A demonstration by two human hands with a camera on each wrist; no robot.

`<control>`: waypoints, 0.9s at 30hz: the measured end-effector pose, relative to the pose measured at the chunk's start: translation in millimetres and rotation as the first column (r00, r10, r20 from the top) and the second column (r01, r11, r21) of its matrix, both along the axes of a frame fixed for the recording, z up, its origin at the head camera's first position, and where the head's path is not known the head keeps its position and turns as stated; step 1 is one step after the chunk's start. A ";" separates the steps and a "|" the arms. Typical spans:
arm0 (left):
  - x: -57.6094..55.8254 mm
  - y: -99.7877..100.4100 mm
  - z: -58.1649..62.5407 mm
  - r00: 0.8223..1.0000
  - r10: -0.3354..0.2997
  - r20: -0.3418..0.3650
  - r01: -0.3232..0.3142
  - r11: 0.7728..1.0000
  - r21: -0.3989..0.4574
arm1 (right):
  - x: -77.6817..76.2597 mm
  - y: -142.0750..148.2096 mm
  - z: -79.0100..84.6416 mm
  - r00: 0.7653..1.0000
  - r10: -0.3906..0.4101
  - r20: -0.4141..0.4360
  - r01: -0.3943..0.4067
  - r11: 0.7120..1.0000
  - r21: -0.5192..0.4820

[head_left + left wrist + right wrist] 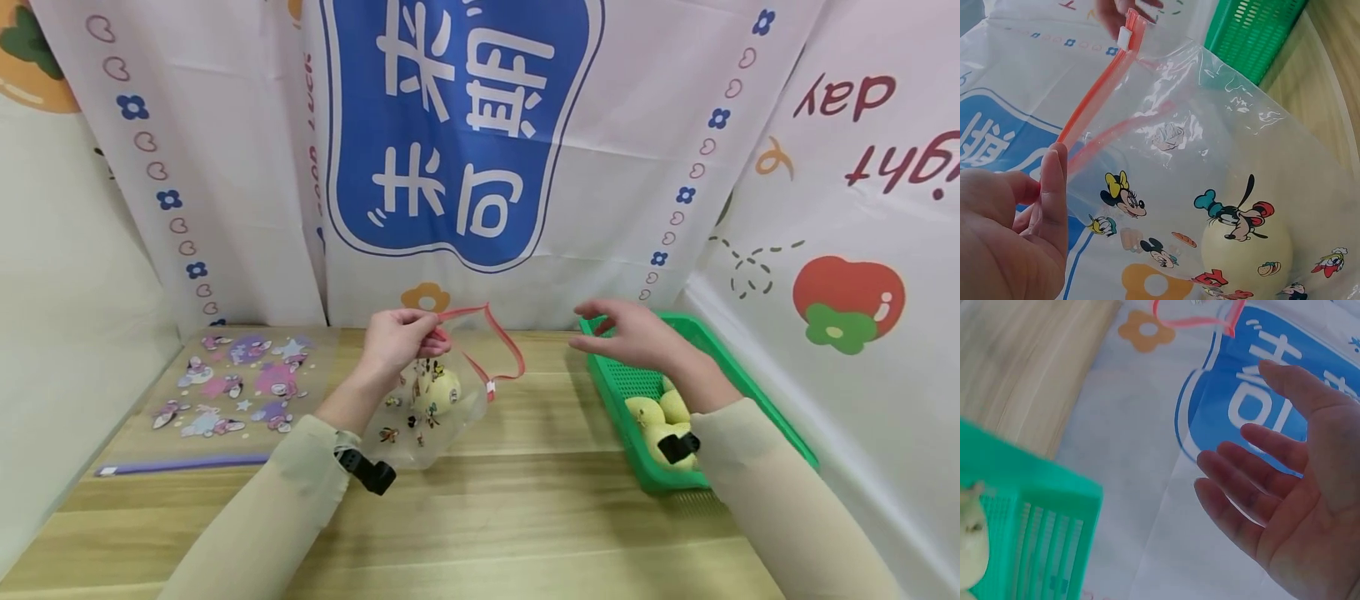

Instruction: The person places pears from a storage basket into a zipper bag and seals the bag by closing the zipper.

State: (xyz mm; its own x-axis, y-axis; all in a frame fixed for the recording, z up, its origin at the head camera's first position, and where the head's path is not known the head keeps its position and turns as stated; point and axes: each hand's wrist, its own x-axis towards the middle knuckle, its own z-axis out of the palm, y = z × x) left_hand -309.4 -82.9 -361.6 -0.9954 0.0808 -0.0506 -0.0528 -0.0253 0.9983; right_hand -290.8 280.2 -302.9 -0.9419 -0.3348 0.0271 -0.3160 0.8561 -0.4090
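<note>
My left hand (401,340) pinches the red-edged rim of a clear zip bag (1166,162) printed with cartoon characters. The bag's mouth gapes open, with a white slider (491,387) on its red strip (1094,100). Inside, low in the bag, lies a round pale yellow fruit (1244,253). My right hand (626,335) hovers over the near-left rim of a green basket (750,379), its fingers spread and nothing in them. Several pale yellow pear-like fruits (656,425) sit in that basket, partly hidden beneath my right forearm.
A second clear bag (232,383) with purple and pink prints lies flat on the wooden table (480,533) at left, its purple zip strip (187,462) toward me. A printed white cloth (615,208) hangs behind the table, and another wall of cloth stands at right.
</note>
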 end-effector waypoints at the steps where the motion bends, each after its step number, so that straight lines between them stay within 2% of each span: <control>1: 0.0 -0.5 0.1 1.000 -0.001 0.000 0.001 1.000 -0.001 | 3.3 7.3 0.2 1.000 -0.015 0.001 0.015 1.000 -0.002; 9: -0.5 -1.9 -1.6 1.000 -0.010 0.003 0.010 1.000 -0.001 | 25.3 52.9 -9.0 0.998 -0.062 -0.008 0.062 0.998 -0.009; 19: 1.1 -5.5 -1.7 1.000 -0.010 0.007 0.010 1.000 0.009 | 46.0 81.3 -28.7 0.998 -0.059 0.038 0.059 0.998 -0.001; 27: 1.8 -5.2 -1.3 1.000 -0.014 0.007 0.013 1.000 0.007 | 67.1 101.1 -42.4 0.987 -0.021 0.157 0.026 0.999 -0.034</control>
